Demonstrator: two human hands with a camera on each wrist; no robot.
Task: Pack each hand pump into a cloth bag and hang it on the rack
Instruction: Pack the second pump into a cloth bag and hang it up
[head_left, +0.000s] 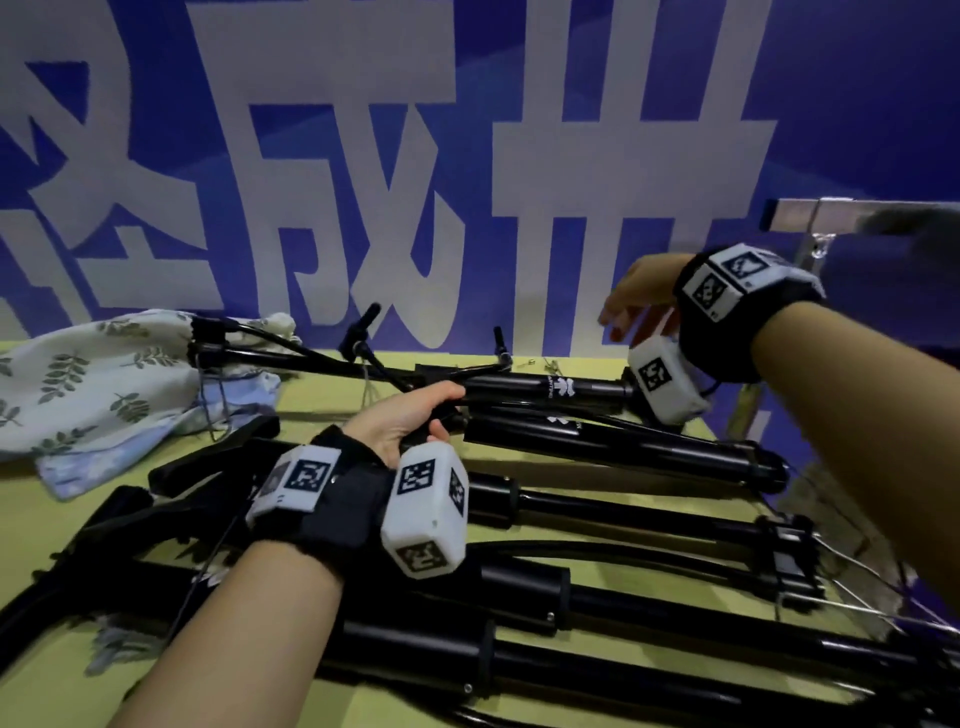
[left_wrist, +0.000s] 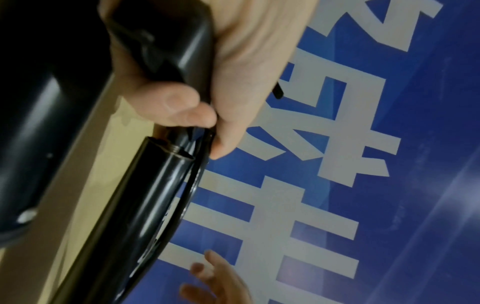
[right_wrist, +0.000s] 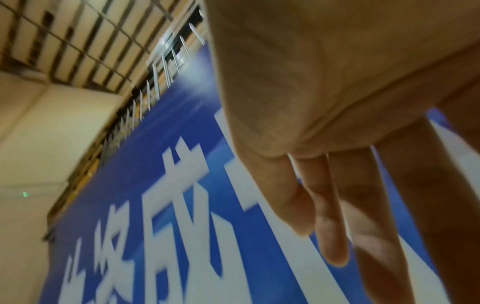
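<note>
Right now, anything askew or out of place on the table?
Mostly the cloth bags: the leaf-print cloth bag lies crumpled at far left with one black hand pump half out of its mouth. Other pumps lie loose, overlapping. The left hand grips one pump's handle end.

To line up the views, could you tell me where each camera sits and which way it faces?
Head: looks forward and down at the table, pumps, both forearms.
Left wrist: looks along the left hand gripping a pump.
Right wrist: looks along the empty right hand, tilted up towards the ceiling.
Shared: blue banner in all three.
</note>
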